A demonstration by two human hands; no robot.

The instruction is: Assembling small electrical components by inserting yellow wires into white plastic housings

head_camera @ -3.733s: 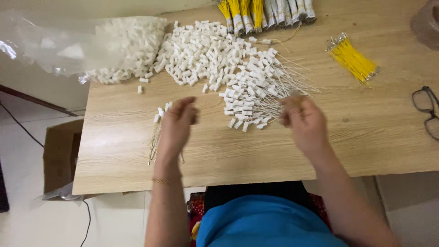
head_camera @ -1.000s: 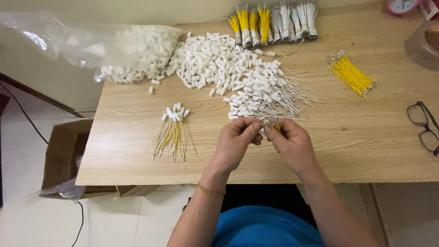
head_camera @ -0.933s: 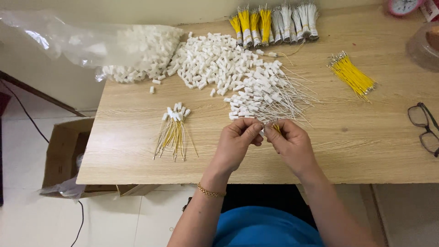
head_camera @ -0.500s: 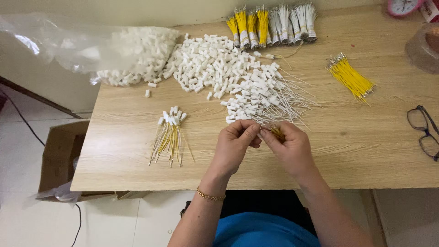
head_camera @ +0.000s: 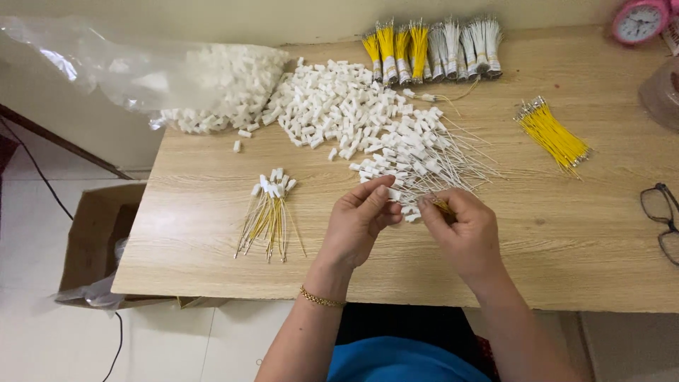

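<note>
Both hands meet over the light wooden table [head_camera: 580, 233]: the left hand [head_camera: 359, 226] pinches a small white plastic connector [head_camera: 393, 194] between thumb and fingers, and the right hand [head_camera: 463, 230] is closed on a thin yellow wire [head_camera: 443, 205], the two touching between the fingertips. Just beyond them lies a heap of white connectors with pale wires [head_camera: 417, 155]. Left of the left hand rests a finished bundle of yellow-wired connectors [head_camera: 269, 216]. Loose yellow wires [head_camera: 552, 134] lie well right of the right hand.
</note>
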